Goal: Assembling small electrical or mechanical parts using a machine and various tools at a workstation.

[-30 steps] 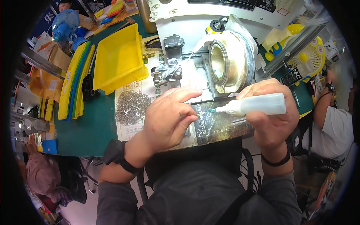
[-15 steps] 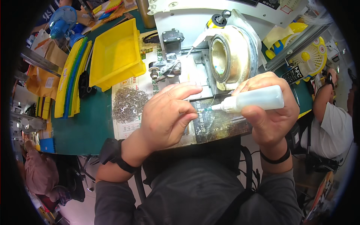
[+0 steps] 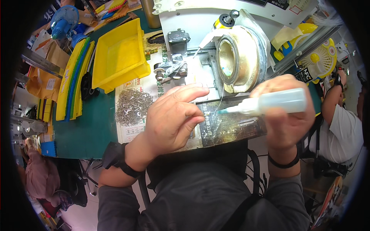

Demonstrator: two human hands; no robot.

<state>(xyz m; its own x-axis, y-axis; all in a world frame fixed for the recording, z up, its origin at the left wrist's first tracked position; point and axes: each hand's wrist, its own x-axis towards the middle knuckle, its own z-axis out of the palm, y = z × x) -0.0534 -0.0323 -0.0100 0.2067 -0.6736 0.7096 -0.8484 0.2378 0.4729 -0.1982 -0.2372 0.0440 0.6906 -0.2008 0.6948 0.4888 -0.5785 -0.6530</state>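
Note:
A translucent squeeze bottle (image 3: 280,101) with a thin dispensing tip lies tilted in my right hand (image 3: 287,127), which is closed around it and slightly blurred. Its tip points left, just short of the fingers of my left hand (image 3: 171,119). Thumb and index finger of that hand are pinched together on something too small to make out. Beside my left hand, a heap of small, thin bent metal pieces (image 3: 133,107) rests on printed paper. A fine wire or thread (image 3: 222,96) hangs near the bottle's tip, below a cream-coloured ring-shaped part (image 3: 241,57).
Behind the heap stands a yellow bin (image 3: 119,57). A small metal fixture (image 3: 173,69) is mounted at the machine's base, near a yellow-and-black handled tool (image 3: 223,22). Yellow, green and blue strips (image 3: 75,82) lie left. Other people sit at both sides.
My right hand has drawn the bottle to the right, so its tip is farther from my left fingertips. The left hand has stayed nearly still, still pinched.

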